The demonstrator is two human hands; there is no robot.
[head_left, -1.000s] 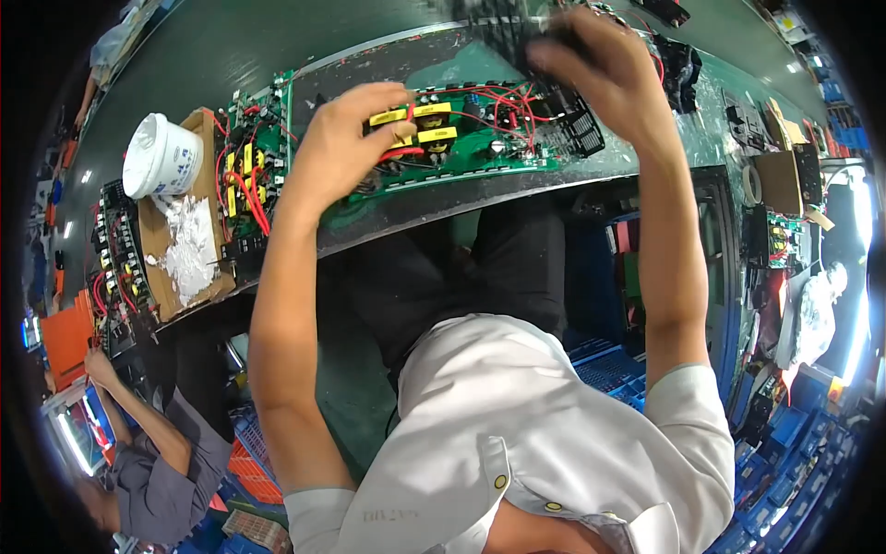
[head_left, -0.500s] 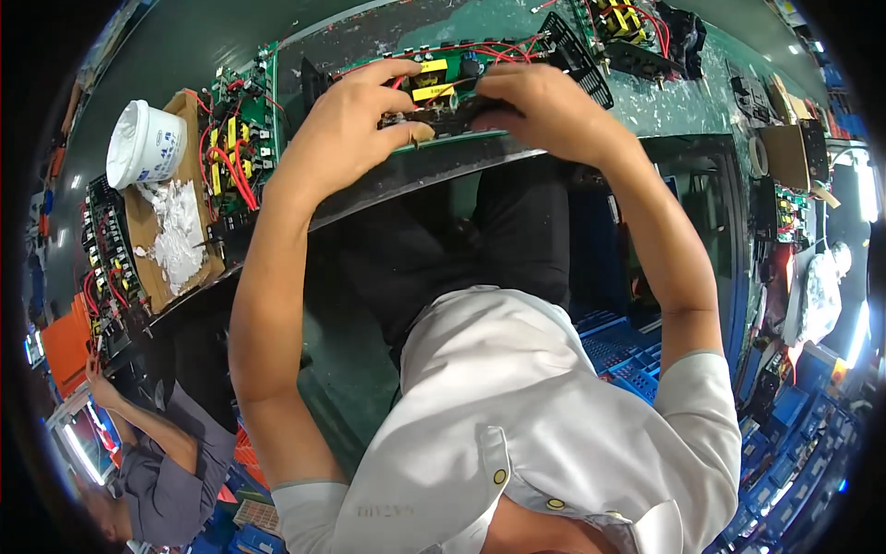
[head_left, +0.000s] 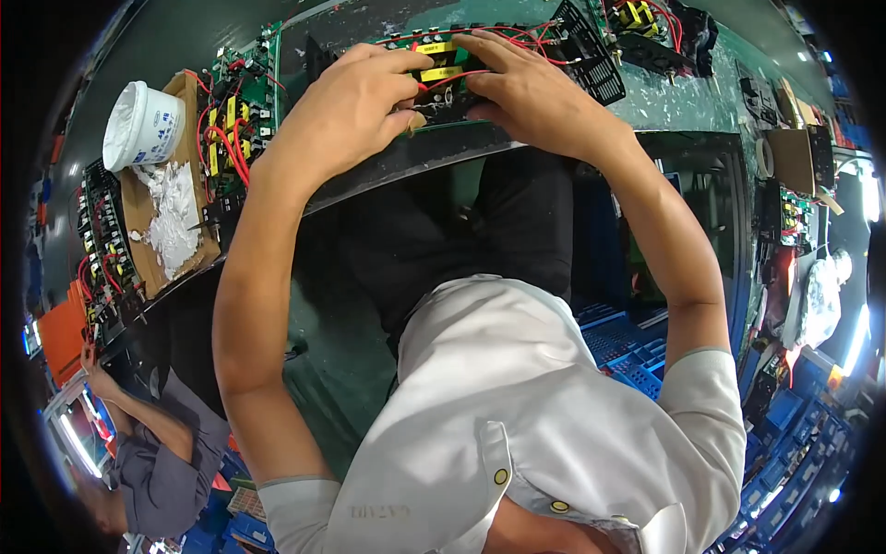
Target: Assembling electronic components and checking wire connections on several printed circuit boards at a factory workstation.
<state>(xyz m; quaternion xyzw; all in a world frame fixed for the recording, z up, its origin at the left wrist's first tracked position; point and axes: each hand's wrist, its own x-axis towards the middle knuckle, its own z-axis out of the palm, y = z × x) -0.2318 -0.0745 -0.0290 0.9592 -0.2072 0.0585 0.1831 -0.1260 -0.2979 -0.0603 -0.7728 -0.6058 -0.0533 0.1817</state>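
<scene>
In front of me on the bench lies a circuit board [head_left: 450, 90] with yellow-wrapped transformers [head_left: 440, 73] and red wires [head_left: 472, 74]. My left hand [head_left: 355, 106] is closed on its left part, fingers over the transformers and thumb at the near edge. Something small and tan shows at that thumb's tip. My right hand [head_left: 535, 97] grips the board's right part, its fingers bent over the components and its thumb near the front edge. A black slotted panel [head_left: 591, 60] stands at the board's right end, beyond the right hand. The fingers hide much of the board's middle.
At left, a white tub [head_left: 145, 126] stands by a cardboard tray [head_left: 189, 111] smeared with white paste [head_left: 173, 222]. Another wired board [head_left: 231, 129] lies beside it, and one more [head_left: 637, 18] at the far right. A co-worker [head_left: 166, 452] sits at lower left.
Both hands have shifted slightly on the board. The right hand's fingers have spread toward the far edge, and more of the transformers and the near part of the board now shows between the hands.
</scene>
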